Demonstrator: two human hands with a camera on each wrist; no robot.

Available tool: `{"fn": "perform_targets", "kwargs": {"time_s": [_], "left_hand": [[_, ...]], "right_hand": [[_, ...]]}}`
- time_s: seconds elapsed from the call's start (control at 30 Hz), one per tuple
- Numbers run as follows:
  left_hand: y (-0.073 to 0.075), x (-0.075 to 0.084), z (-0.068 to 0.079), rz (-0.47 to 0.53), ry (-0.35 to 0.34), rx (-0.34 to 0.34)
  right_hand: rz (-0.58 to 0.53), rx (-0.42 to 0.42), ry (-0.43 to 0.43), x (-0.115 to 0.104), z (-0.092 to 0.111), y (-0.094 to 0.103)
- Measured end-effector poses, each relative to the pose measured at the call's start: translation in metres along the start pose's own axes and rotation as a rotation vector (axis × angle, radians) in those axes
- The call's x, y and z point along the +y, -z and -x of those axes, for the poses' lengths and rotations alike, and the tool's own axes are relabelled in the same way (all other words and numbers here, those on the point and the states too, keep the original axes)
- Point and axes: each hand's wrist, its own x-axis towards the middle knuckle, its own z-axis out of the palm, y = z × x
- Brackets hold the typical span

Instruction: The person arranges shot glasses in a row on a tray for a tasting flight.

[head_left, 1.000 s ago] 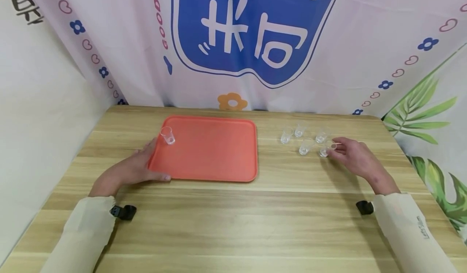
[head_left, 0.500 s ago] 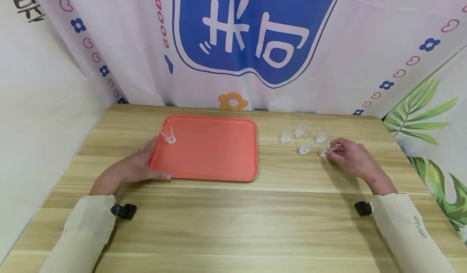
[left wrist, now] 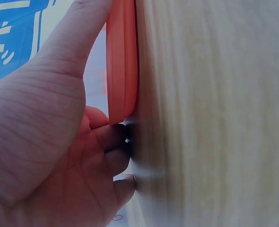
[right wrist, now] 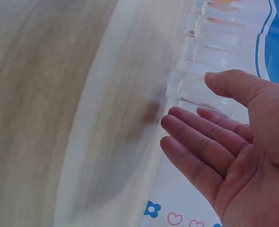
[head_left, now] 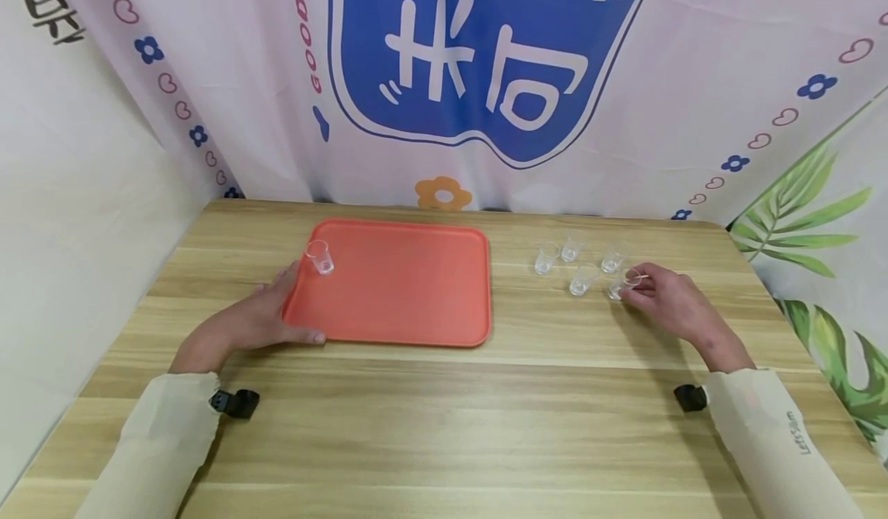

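Observation:
My left hand (head_left: 260, 322) holds the near left corner of a red tray (head_left: 409, 288), thumb along the front edge and fingers at the left side. In the left wrist view the tray's edge (left wrist: 118, 71) stands between thumb and fingers. A clear shot glass (head_left: 322, 260) stands upright on the tray near its left edge. On the right, my right hand (head_left: 666, 295) pinches another clear shot glass (right wrist: 174, 86) between thumb and index finger; the other fingers (right wrist: 187, 158) stay extended. This glass is upright, its base close to the table.
Several more clear shot glasses (head_left: 545, 259) stand in a loose group left of my right hand. The wooden table (head_left: 444, 434) ends at the back against a printed curtain (head_left: 264, 118). A small black device (head_left: 243, 403) is on each wrist.

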Motion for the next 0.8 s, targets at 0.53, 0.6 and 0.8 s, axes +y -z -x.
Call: {"fn": "perform_targets", "kwargs": {"time_s": [0.53,0.6,0.8], "left_hand": [[-0.0005,-0.0001,0.0009,0.012,-0.011,0.011],[-0.0001,-0.0001,0.0009,0.014,-0.002,0.007],[-0.0002,-0.0012,0.0004,0.014,0.002,0.011]], "right_hand": [[-0.006,0.025,0.004,0.0003,0.0035,-0.0009],[-0.009,0.032,0.01,-0.0005,0.0044,-0.0006],[-0.027,0.051,0.022,-0.0033,0.0075,0.0027]]}}
